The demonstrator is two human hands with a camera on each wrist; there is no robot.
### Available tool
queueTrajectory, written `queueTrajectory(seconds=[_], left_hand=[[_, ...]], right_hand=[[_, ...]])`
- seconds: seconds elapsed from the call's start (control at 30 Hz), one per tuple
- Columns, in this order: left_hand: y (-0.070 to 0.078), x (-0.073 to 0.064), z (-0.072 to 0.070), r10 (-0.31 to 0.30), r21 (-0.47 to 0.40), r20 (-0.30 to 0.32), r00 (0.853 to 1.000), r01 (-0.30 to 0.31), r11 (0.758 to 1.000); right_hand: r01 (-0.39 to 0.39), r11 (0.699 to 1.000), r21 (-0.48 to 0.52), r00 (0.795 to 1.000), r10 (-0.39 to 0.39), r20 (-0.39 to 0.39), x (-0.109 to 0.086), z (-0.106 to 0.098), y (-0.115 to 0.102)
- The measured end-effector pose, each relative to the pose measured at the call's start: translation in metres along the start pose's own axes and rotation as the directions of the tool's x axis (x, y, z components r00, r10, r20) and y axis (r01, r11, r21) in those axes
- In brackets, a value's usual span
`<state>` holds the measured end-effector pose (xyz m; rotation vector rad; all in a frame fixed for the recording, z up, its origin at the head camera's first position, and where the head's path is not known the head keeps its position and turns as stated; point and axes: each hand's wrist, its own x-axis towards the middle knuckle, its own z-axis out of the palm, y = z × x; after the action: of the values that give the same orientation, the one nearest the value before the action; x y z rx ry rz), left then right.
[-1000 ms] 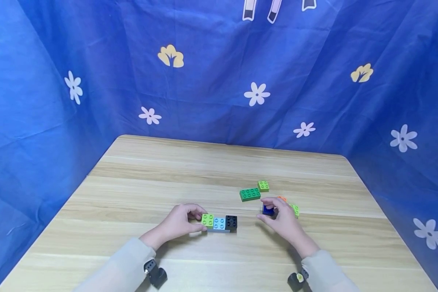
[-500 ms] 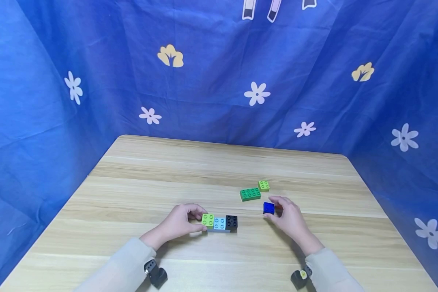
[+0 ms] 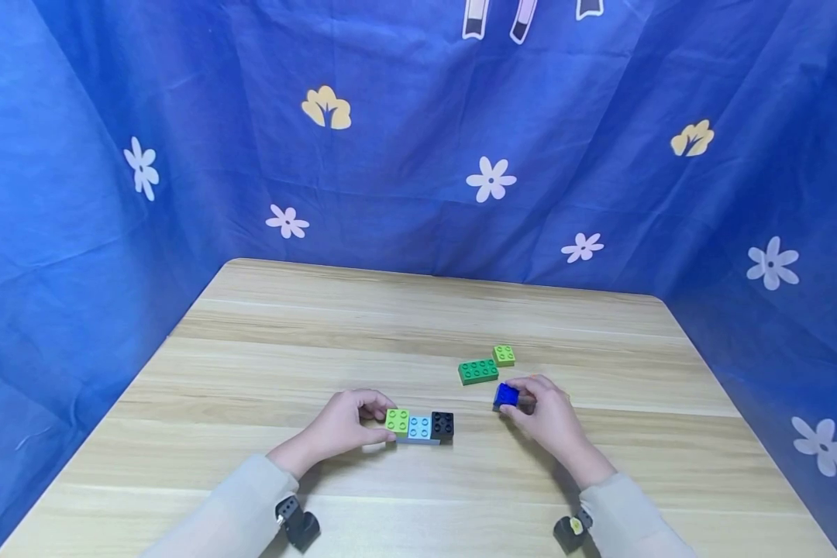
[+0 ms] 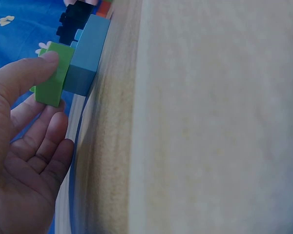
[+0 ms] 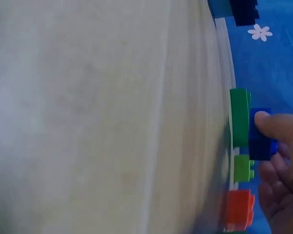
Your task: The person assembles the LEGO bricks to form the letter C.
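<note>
My left hand (image 3: 349, 422) pinches a lime green brick (image 3: 397, 421) between thumb and fingers. This brick sits on the left end of a longer light blue brick (image 4: 90, 53), overhanging it. A black brick (image 3: 442, 425) stands on the other end, and light blue studs show between them. Over to the right, my right hand (image 3: 551, 415) pinches a dark blue brick (image 3: 506, 395) with the thumb on its near face. In the right wrist view the dark blue brick is held off the table, tilted, in front of a green brick (image 5: 240, 117).
Farther back on the wooden table (image 3: 321, 325) lie the long green brick (image 3: 477, 371) and a small lime brick (image 3: 504, 356). An orange brick (image 5: 240, 209) stands beyond my right hand, mostly hidden in the head view. Blue patterned cloth (image 3: 404, 155) surrounds the table.
My right hand has shifted right, then slightly back left, and the dark blue brick in it has turned. The left hand and its joined bricks have stayed still.
</note>
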<state>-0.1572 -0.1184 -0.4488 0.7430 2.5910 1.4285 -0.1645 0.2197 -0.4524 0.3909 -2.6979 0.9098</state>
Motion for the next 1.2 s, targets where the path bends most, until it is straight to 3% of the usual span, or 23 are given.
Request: queueTrajectory(seconds=[0.4, 0.77, 0.97, 1.2], left_hand=[[0.000, 0.000, 0.001, -0.008, 0.003, 0.000, 1.000, 0.008, 1.000], [0.000, 0.000, 0.001, -0.008, -0.011, 0.002, 1.000, 0.008, 1.000], [-0.001, 0.000, 0.001, 0.001, -0.018, 0.008, 1.000, -0.001, 1.000], [0.000, 0.000, -0.001, 0.023, -0.021, 0.010, 1.000, -0.023, 1.000]], right_hand=[[0.060, 0.996, 0.060, 0.998, -0.061, 0.019, 0.008, 0.016, -0.033], [0.164, 0.974, 0.153, 0.985, -0.171, 0.029, 0.019, 0.028, -0.064], [0.228, 0.957, 0.180, 0.965, -0.246, 0.085, 0.023, 0.037, -0.080], [0.310, 0.927, 0.213, 0.928, -0.344, 0.147, 0.025, 0.048, -0.097]])
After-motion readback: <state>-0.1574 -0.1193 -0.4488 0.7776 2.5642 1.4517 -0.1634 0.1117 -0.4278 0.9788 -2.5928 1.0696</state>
